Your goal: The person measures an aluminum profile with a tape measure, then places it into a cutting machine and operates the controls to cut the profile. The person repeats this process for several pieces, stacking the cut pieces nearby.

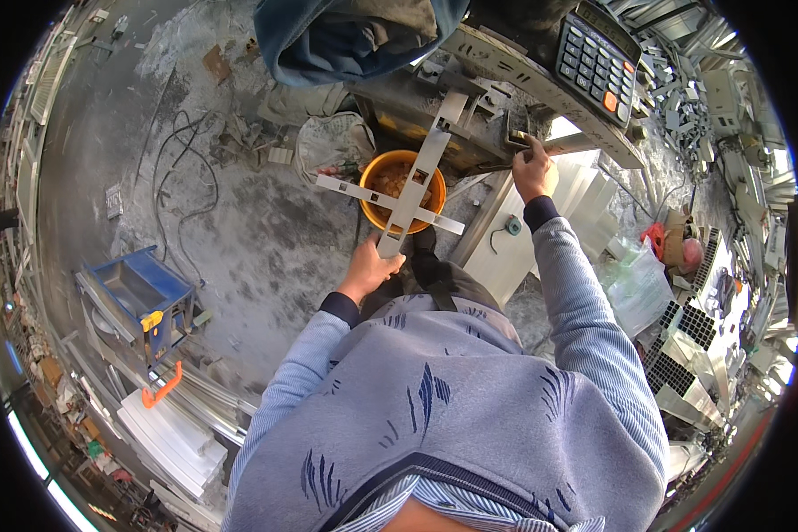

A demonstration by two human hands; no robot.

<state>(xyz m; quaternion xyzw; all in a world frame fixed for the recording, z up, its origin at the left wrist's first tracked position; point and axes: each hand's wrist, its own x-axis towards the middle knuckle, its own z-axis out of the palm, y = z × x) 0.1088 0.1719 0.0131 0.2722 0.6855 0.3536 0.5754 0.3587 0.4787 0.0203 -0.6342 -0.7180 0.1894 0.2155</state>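
My left hand [374, 269] is closed around the near end of a slotted silver metal bar [414, 191]. The bar slants up and away, its far end at a metal fixture [472, 90] on the bench. Beneath it, a shorter slotted metal strip [350, 189] lies crosswise over an orange bucket [367, 173] with small pieces inside. To the right, my right hand [535, 170] is closed beside a small dark block [517, 138] at the bench edge. A flat silver piece [572, 144] runs next to its fingers; what they grip is hidden.
A calculator [597, 64] rests on the bench beam [523, 75]. Left are a blue metal stand [142, 282], an orange hook-shaped piece [162, 387] and a cable [186, 151]. A white sack [332, 146] sits by the bucket. Metal profiles [496, 257] and offcuts [687, 115] lie right.
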